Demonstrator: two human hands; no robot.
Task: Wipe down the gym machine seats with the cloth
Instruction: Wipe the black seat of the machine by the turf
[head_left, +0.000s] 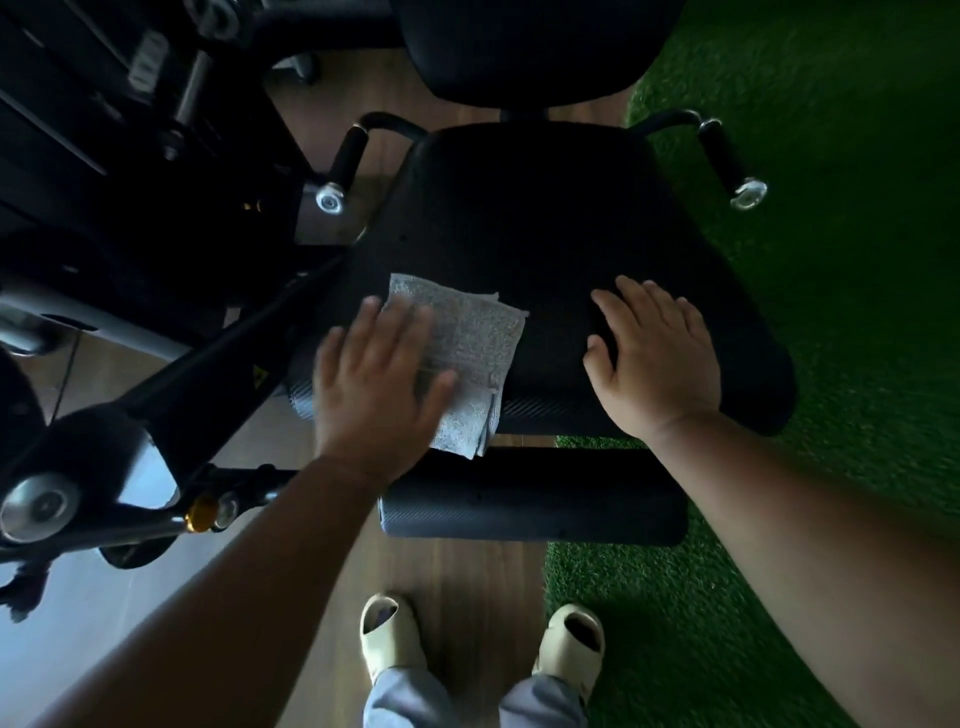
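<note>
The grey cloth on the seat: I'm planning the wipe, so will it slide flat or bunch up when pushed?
The folded grey woven cloth is probably floppy: its near edge droops over the black padded seat. Loose layers show there, so it may bunch. The left hand lying flat on it should help.

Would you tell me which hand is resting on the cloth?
The left hand lies flat on the cloth; the right hand rests on the bare seat.

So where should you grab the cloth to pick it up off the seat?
Probably the cloth's lower end, pinched from below: it droops over the seat's front edge, so fingers fit under it. The left hand presses the rest flat.
</note>
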